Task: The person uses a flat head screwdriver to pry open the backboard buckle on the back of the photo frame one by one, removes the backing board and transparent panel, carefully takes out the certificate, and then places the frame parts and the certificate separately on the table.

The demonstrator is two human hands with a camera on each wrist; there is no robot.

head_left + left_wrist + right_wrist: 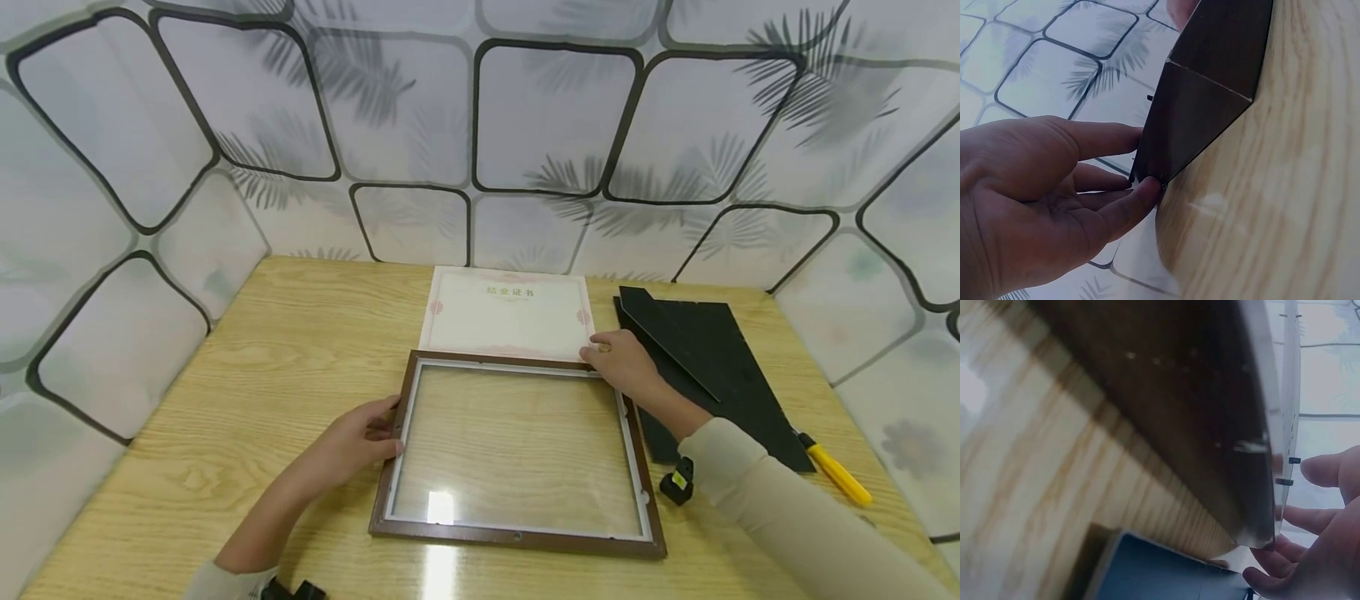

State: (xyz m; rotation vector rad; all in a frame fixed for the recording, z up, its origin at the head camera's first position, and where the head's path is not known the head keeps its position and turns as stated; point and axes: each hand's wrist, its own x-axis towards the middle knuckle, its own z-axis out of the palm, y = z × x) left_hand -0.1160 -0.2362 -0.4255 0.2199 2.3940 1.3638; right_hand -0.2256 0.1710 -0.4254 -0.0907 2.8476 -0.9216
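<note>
A brown picture frame (517, 545) with a pale inner edge and a clear pane (517, 450) lies on the table. My left hand (352, 442) holds its left side, thumb and fingertips at the edge; the left wrist view shows this hand (1054, 206) against the dark frame side (1194, 106). At the far right corner my right hand (626, 362) grips the frame, its fingers bent over the corner. From the right wrist view, the right hand (1316, 544) is beside small black tabs (1284, 482) on the frame's edge.
Behind the frame lies a white certificate (510, 321) with pink ornaments. A black backing board (738, 383) with a folded-out flap lies to the right, under the right forearm. Farther right is a yellow-handled tool (840, 473). Patterned cloth (555, 117) rises around the wooden table (225, 358).
</note>
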